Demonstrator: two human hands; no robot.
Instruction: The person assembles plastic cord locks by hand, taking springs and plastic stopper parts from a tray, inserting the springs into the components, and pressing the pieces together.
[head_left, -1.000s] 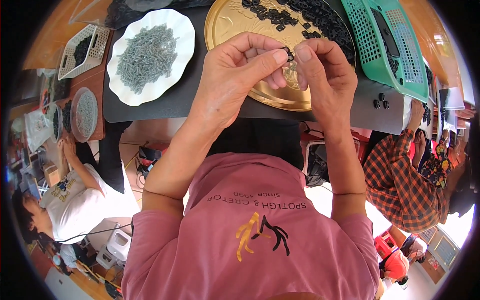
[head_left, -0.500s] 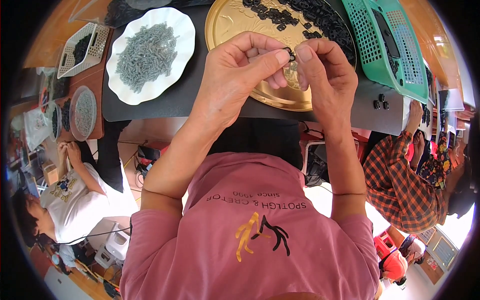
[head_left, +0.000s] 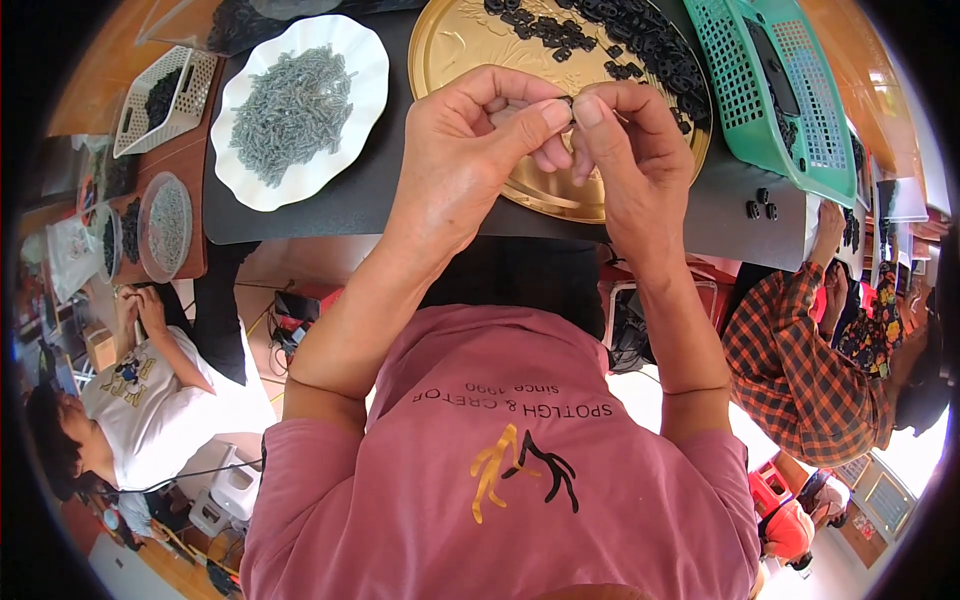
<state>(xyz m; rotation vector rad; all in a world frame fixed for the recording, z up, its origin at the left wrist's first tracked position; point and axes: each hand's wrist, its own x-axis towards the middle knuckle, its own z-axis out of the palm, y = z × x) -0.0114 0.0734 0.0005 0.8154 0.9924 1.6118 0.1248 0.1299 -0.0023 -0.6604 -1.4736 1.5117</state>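
Above the near part of a round gold tray (head_left: 440, 52), my two hands meet fingertip to fingertip. Between thumb and forefinger, my left hand (head_left: 478, 140) pinches a small black plastic part (head_left: 572, 103), mostly covered by the fingers. My right hand (head_left: 632, 140) is closed in a pinch on the same part from the other side. Whether a second small piece is between the fingertips cannot be made out. Many similar black parts (head_left: 640, 35) lie heaped on the tray's far and right side. To the left, a white scalloped plate (head_left: 368, 85) holds a pile of small metal springs (head_left: 292, 112).
A green perforated basket (head_left: 730, 90) stands right of the tray, with several loose black pieces (head_left: 762, 205) on the table below it. Farther left are a white basket (head_left: 195, 110) and a round tub (head_left: 168, 235). Other people sit on both sides.
My right hand has shifted slightly left, closing against my left fingertips. The black part, more visible before, is now mostly hidden between the fingers.
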